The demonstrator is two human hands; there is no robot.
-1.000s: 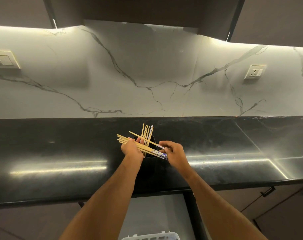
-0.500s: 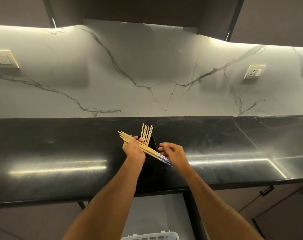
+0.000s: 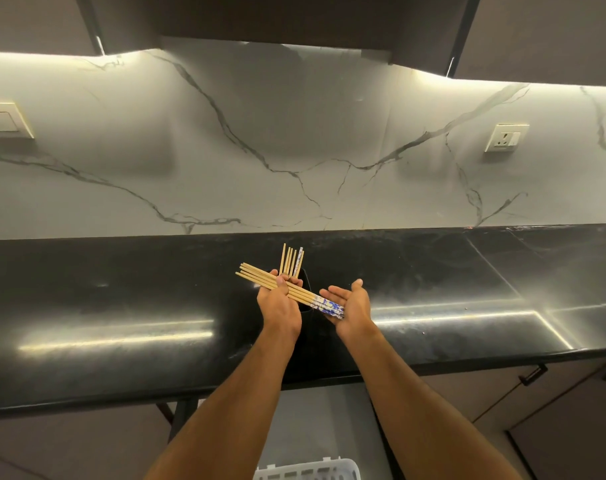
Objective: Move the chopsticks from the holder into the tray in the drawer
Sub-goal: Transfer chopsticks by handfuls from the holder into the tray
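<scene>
My left hand point(image 3: 280, 306) grips a bundle of several wooden chopsticks point(image 3: 260, 278) with blue-and-white patterned ends, held nearly level and slanting down to the right. My right hand point(image 3: 351, 304) is flat and open, palm up, and the patterned ends rest against it. Several more chopsticks point(image 3: 292, 259) stand upright in a black holder point(image 3: 307, 289) on the black counter just behind my hands. The holder is hard to tell from the dark counter. The rim of a white slotted tray point(image 3: 308, 469) shows at the bottom edge, in the open drawer below the counter.
The black stone counter point(image 3: 104, 306) runs the full width, with a marbled white wall behind. A wall socket point(image 3: 505, 137) is at the right, a switch plate point(image 3: 3, 120) at the left. Dark cupboards hang overhead. A drawer handle point(image 3: 533, 375) sits at the lower right.
My right hand has let go of the bundle's patterned ends and opened flat, palm up. The bundle stays in my left hand, now tidier.
</scene>
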